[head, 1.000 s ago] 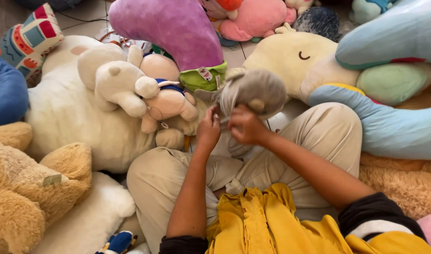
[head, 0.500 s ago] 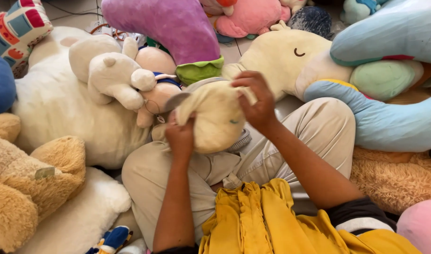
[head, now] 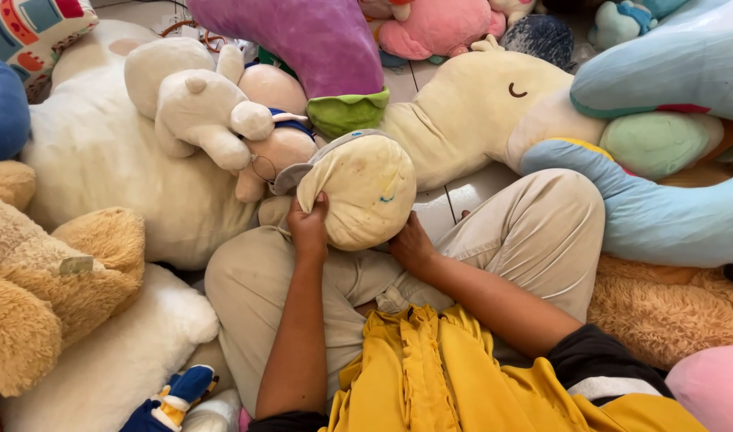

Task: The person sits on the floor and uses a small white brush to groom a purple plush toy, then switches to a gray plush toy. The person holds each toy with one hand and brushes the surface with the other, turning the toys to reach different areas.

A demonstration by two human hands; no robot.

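Head view: right hand (head: pixel 412 244) dropped beneath cream round plush (head: pixel 358 192), probably cupping; left hand (head: pixel 309 228) fingers pinching its edge.

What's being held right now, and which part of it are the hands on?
A round cream plush toy: the left hand pinches its lower left edge, and the right hand supports its lower right underside.

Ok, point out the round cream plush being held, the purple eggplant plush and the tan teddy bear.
round cream plush (head: pixel 362 192), head view, middle of its rounded body.
purple eggplant plush (head: pixel 302 40), head view, purple body.
tan teddy bear (head: pixel 38 280), head view, furry body.
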